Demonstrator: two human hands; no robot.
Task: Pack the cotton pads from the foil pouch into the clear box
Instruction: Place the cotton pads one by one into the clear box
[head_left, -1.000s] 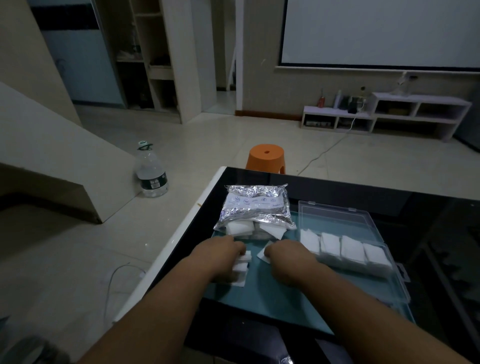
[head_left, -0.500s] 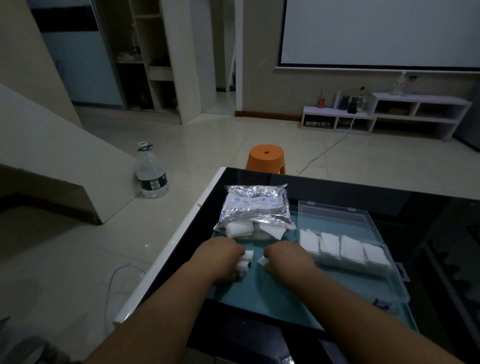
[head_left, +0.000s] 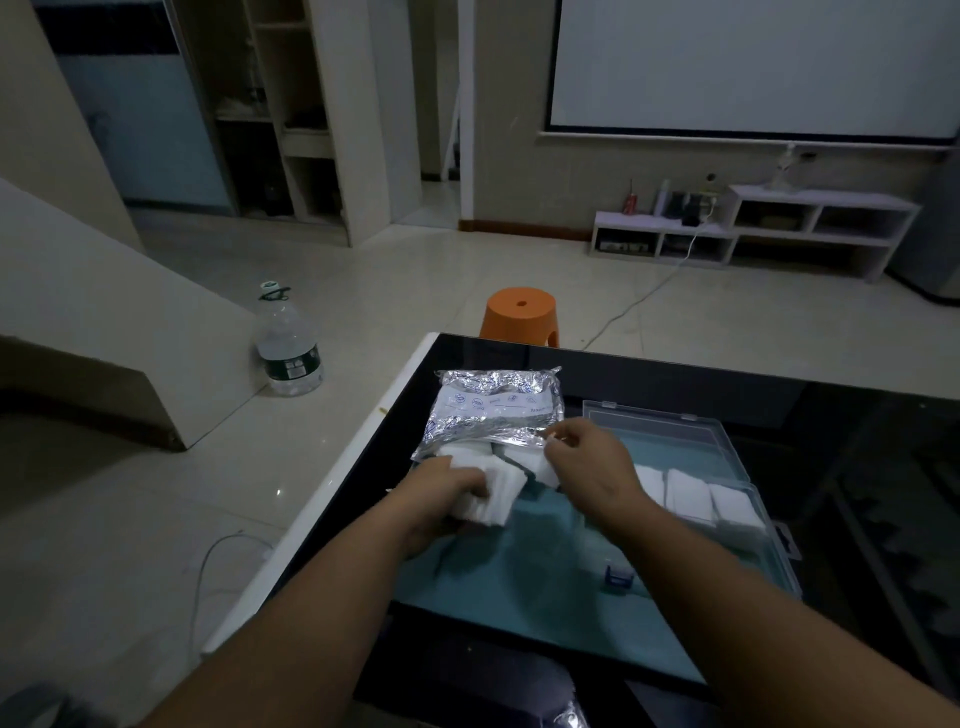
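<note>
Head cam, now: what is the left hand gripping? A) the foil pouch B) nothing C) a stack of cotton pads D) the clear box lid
C: the left hand has its fingers curled round a stack of cotton pads, just in front of the foil pouch.

I see foil pouch (head_left: 498, 410): crinkled silver, white label strip, lying flat on counter (head_left: 675, 379), open mouth toward me. My right hand (head_left: 587, 462) pinches its lip. White cotton pads (head_left: 457, 452) show in mouth. Fanned stack of pads (head_left: 493, 499) gripped in my left hand (head_left: 441, 493), just in front of pouch. To pouch's right, clear box (head_left: 727, 441): transparent plastic, lid open. Row of pad stacks (head_left: 688, 493) side by side inside, partly hidden behind my arm.
</note>
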